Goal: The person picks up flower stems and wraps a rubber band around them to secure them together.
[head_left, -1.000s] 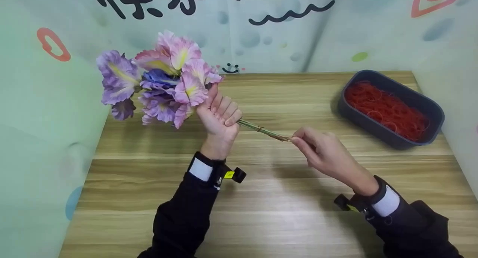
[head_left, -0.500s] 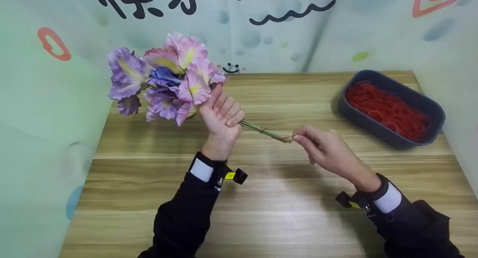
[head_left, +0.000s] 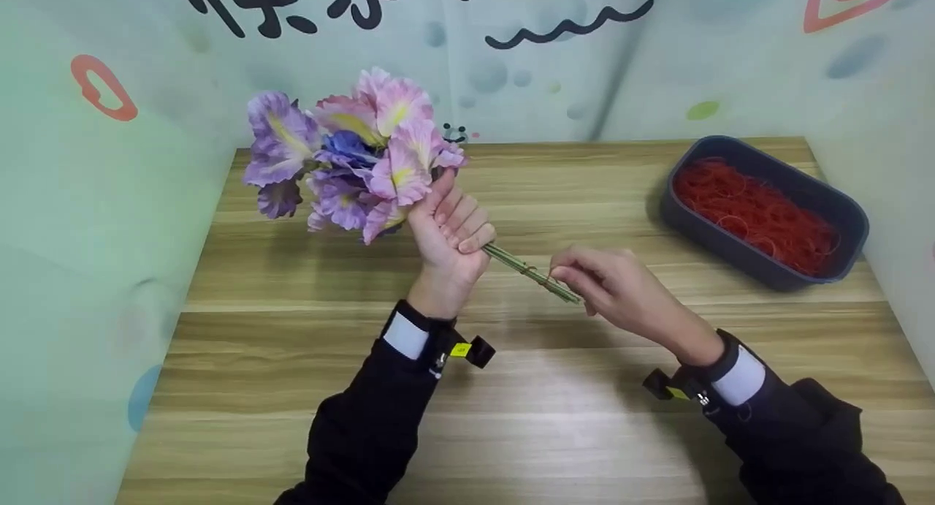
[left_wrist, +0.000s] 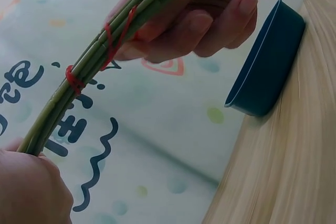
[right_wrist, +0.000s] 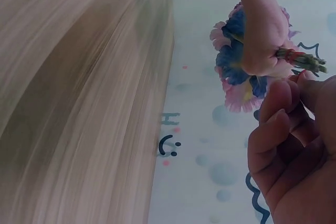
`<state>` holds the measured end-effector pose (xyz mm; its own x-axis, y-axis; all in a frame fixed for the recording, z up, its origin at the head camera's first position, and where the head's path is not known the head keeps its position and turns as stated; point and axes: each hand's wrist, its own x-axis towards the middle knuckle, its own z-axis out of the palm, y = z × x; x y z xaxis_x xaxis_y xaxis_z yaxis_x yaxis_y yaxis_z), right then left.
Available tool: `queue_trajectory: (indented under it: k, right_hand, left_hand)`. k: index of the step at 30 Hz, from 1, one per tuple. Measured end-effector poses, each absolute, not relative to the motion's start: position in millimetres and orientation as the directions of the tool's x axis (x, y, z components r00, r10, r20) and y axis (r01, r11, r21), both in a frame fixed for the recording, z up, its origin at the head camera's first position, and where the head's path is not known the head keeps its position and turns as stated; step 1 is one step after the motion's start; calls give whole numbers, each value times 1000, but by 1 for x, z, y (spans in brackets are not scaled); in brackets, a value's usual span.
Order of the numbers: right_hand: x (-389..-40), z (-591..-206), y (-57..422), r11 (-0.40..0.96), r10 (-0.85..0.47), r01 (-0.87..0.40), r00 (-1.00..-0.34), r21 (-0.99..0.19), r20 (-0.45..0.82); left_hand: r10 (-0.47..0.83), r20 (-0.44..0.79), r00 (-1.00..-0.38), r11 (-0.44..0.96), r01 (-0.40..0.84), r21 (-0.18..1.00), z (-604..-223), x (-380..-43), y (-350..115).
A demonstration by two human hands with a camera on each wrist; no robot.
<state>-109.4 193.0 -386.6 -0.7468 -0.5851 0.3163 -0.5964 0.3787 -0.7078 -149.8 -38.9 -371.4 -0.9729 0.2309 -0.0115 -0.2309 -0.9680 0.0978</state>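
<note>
My left hand point(head_left: 453, 245) grips a bouquet of pink, purple and blue artificial flowers point(head_left: 398, 165) by its stems, just under the blooms. The bare green stems point(left_wrist: 52, 114) stick out of the fist toward the right. One turn of red rubber band point(left_wrist: 74, 81) sits snug around them. Closer to the cut ends, a looser loop of that red band point(left_wrist: 109, 45) is drawn out to one side. At this loop, the thumb and index finger of my right hand point(head_left: 617, 289) pinch the band, as the right wrist view also shows.
A dark blue-grey plastic box point(head_left: 767, 267) holding many red rubber bands point(head_left: 752, 216) stands at the back right of the wooden table point(head_left: 555, 432). Printed cloth walls point(head_left: 526, 88) enclose the back and sides.
The bouquet has shifted right and slightly down with my left hand. From the stem tips, my right hand has come back left beside the stems, bringing the stretched rubber band over the ends.
</note>
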Motion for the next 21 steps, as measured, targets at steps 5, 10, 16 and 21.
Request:
queue_trajectory:
  k: [5, 10, 16, 21]
  right_hand:
    - [-111, -385, 185, 383, -594, -598, -743, -704, 309]
    - [-115, -386, 178, 377, -582, -622, -736, -686, 347]
    - [-117, -385, 168, 354, -573, -635, -728, -687, 377]
    - [-116, -384, 165, 336, -569, -622, -733, -707, 374]
  left_hand:
    - [240, -23, -970, -966, -242, 94, -372, -148, -35]
    - [239, -50, -970, -966, -243, 89, -373, -145, -30]
    - [305, -69, -950, -947, -310, 84, -372, -138, -20]
    - [284, -73, -956, -955, -289, 72, -371, -139, -23]
